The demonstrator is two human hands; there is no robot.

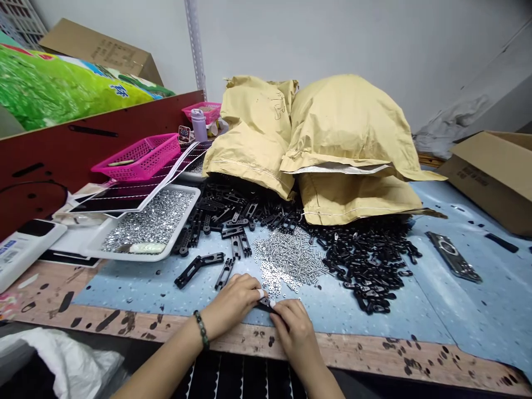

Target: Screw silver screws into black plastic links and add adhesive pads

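My left hand (236, 299), with a beaded bracelet at the wrist, is closed on a small black plastic part (264, 304) near the table's front edge. From the other side my right hand (296, 327) pinches the same part. White coverings wrap a fingertip on each hand. Just beyond the hands lie loose silver washers (277, 281) and a heap of silver screws (293, 252). Black slotted brackets (195, 269) rest on the blue mat to the left. On the right spreads a pile of small black clips (369, 266). The fingers hide most of the held part.
A white tray (189, 208) of metal nuts and a pink basket (143, 158) stand at left. Large yellow sacks (349, 122) fill the back. A phone (454, 256) and a cardboard box (494, 172) lie at right. A white device (27, 249) sits far left.
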